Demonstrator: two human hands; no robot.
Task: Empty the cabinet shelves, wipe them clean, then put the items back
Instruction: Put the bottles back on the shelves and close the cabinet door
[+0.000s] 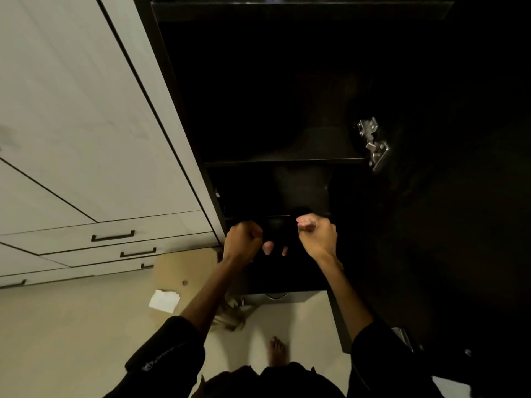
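The open dark cabinet [287, 161] fills the middle of the view, and its shelves look black and bare in the dim light. In front of a lower shelf edge, my left hand [242, 242] and my right hand [317, 234] each grip one side of a black item [277, 234]. Two fingertips show beneath the item. It is too dark to make out its shape or what it is.
A metal hinge [373, 145] sits on the cabinet's right side. White drawers with black handles [112, 236] stand at left. On the floor lie a cardboard sheet [186, 268], a white cloth [163, 300] and a pale bundle [230, 317]. My bare foot [277, 351] is below.
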